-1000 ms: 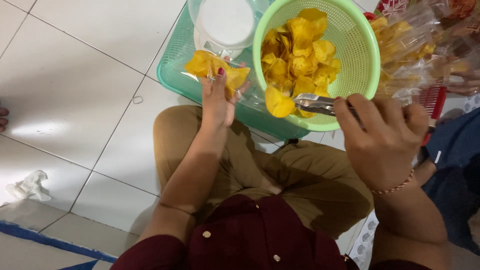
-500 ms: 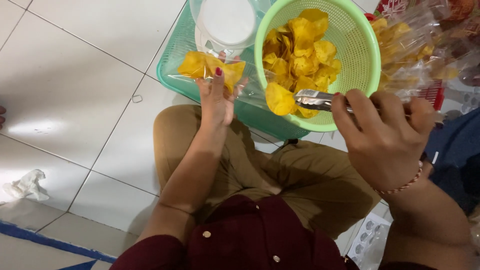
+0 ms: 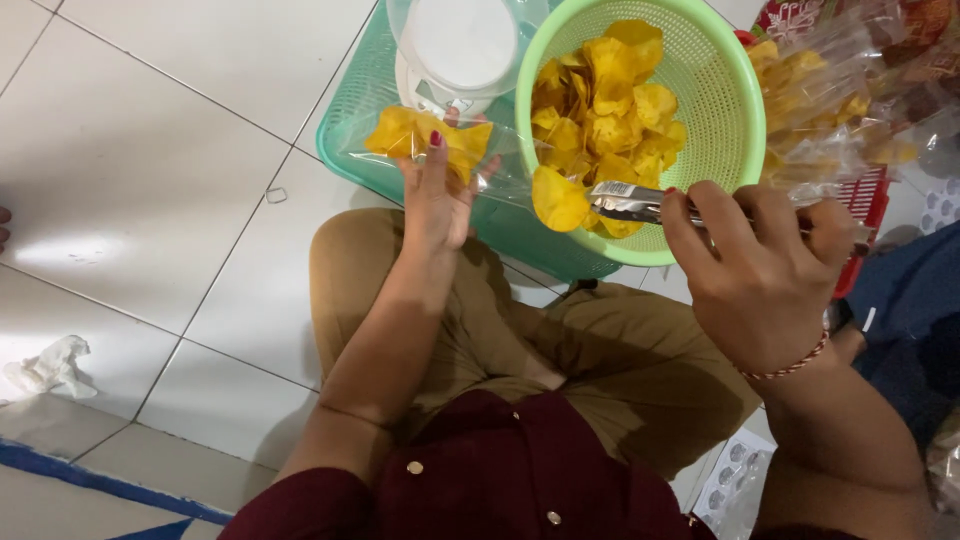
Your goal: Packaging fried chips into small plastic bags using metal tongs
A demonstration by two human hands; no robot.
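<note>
A teal mesh tray point(image 3: 352, 120) lay across the upper middle of the frame on the white tiled floor point(image 3: 130, 180), and a white kitchen scale point(image 3: 462, 48) stood on it at the top edge. Just right of the scale, a light green perforated basket point(image 3: 740, 110) tilted toward the person, heaped with yellow chips point(image 3: 605, 95). At the upper right lay filled clear bags of chips point(image 3: 840, 110) over a red tray point(image 3: 868, 205).

The clear plastic bag point(image 3: 420, 140), partly filled with chips, rested in the upper centre, its long axis running left to right and its open mouth facing right, toward the basket. The left hand point(image 3: 435, 200) rose from below and pinched the bag's lower edge, fingers closed on the plastic.

The right hand point(image 3: 760, 260), at centre right, was wrapped around metal tongs point(image 3: 625, 200) that pointed left. Their tips were clamped on a single large chip point(image 3: 558, 198) at the basket's near rim. That chip lay just right of the bag's mouth, close but apart, so the tongs were nearer to the opening than the basket's heap was.

A crumpled tissue point(image 3: 45, 365) lay at the lower left.
</note>
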